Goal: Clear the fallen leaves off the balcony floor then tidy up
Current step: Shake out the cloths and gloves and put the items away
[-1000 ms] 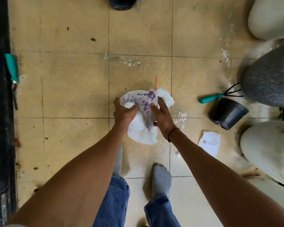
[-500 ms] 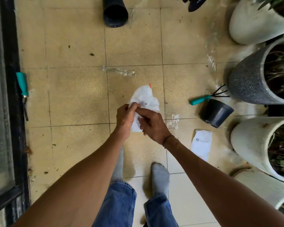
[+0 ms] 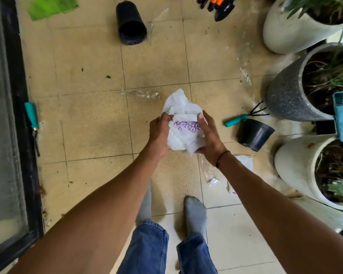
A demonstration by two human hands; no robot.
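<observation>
Yellowish balcony tiles (image 3: 87,119) run between a dark-framed glass door on the left and 3 large planters (image 3: 285,95) on the right, with small leaf scraps (image 3: 108,76) dotted over them. Above the floor, at the middle of the view, a crumpled white plastic bag (image 3: 183,123) with purple print is bunched between both hands, likely so that whatever is inside stays gathered. The left hand (image 3: 159,133) curls its fingers round the bag's left side; the right hand (image 3: 210,135) cups the other side, thumb pressed near the top. 2 black nursery pots lie tipped over, one far ahead (image 3: 131,24), one beside a teal hand rake (image 3: 238,119). Clear plastic scraps (image 3: 141,93) and a white paper (image 3: 245,162) lie loose on the tiles, so tidying looks unfinished.
</observation>
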